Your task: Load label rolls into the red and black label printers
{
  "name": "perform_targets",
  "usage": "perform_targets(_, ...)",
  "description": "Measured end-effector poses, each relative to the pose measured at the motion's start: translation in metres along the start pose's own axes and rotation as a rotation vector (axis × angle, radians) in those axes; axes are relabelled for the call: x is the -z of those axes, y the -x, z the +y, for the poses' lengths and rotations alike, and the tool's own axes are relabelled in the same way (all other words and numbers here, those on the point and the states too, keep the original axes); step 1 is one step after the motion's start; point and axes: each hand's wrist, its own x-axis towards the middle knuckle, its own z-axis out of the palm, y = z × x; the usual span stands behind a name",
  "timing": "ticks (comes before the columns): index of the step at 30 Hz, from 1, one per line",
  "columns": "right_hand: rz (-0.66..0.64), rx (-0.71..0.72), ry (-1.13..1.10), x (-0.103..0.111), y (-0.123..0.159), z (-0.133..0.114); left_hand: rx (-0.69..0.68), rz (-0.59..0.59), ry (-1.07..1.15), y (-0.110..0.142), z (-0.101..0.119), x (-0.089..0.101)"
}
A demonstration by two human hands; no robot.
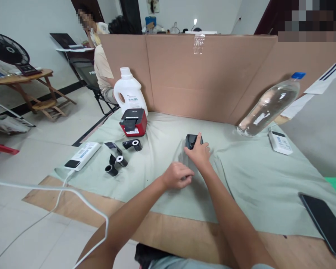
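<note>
My right hand (199, 153) rests on a small black device (192, 141) in the middle of the pale green cloth (249, 179), fingers curled over its near side. My left hand (178, 175) lies just behind it on the cloth, fingers curled into a loose fist; what is inside it, if anything, is hidden. A red and black label printer (133, 122) stands to the left. Several black label rolls (120, 155) lie in front of it.
A white jug (129, 92) stands behind the printer, against a cardboard wall (201, 74). A clear water bottle (270, 104) leans at right, beside a white box (280, 142). A power strip (82, 155) lies at left, a dark phone (324, 224) at near right. A person sits beyond the wall.
</note>
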Motion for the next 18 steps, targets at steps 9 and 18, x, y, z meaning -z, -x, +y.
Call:
perform_targets(9, -0.054, -0.034, -0.011, -0.006, 0.007, -0.012, 0.121, 0.35, 0.136, 0.0, 0.001, 0.006)
perform_targets(18, -0.156, 0.167, -0.172, 0.015, -0.017, 0.037, 0.744, 0.395, 0.23, -0.031, -0.043, 0.026)
